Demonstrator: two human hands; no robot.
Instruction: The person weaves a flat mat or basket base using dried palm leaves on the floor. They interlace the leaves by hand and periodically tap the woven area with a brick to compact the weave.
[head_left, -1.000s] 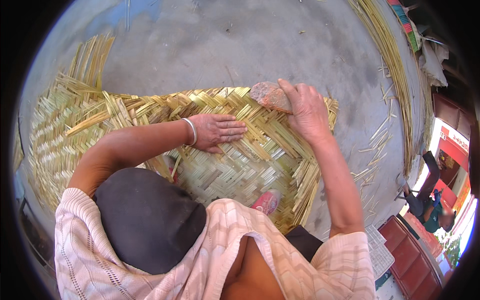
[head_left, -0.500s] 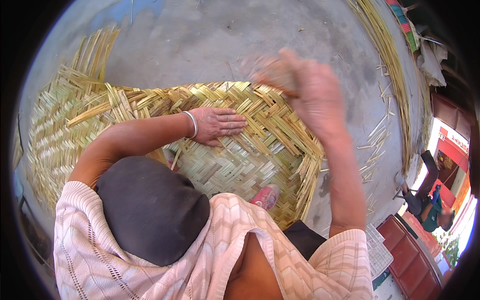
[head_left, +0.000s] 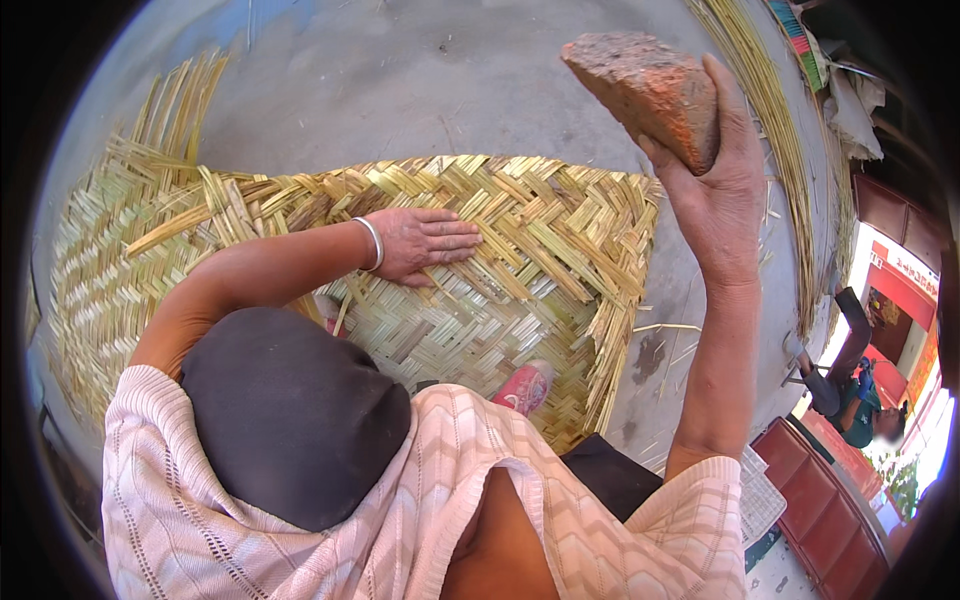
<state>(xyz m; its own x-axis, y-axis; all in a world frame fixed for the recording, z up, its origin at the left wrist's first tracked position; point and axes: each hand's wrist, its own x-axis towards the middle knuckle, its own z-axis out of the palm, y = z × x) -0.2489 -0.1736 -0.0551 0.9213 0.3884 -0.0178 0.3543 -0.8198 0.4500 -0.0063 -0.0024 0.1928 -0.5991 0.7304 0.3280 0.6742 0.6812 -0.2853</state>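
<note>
A mat woven of flat yellow-green strips (head_left: 470, 330) lies on the floor before me, its far edge folded over in a thick band. My left hand (head_left: 418, 243) rests flat on that band, fingers stretched out, a silver bangle at its wrist. Raised above the floor, past the mat's far right corner, my right hand (head_left: 725, 190) grips a broken piece of red brick (head_left: 650, 95) between thumb and fingers. The brick is apart from the mat. Loose strip ends (head_left: 190, 105) stick up at the mat's far left.
A long bundle of split strips (head_left: 785, 170) lies on the grey floor (head_left: 440, 80) at the right. My pink shoe (head_left: 525, 387) is on the mat. At the far right sit another person (head_left: 850, 400) and a dark red bench (head_left: 815, 510). A pale plastic basket (head_left: 762, 490) stands near my right elbow.
My right hand has swung up and to the right with the brick, away from the mat. The mat's right corner band now lies flatter. My left hand stays on the band.
</note>
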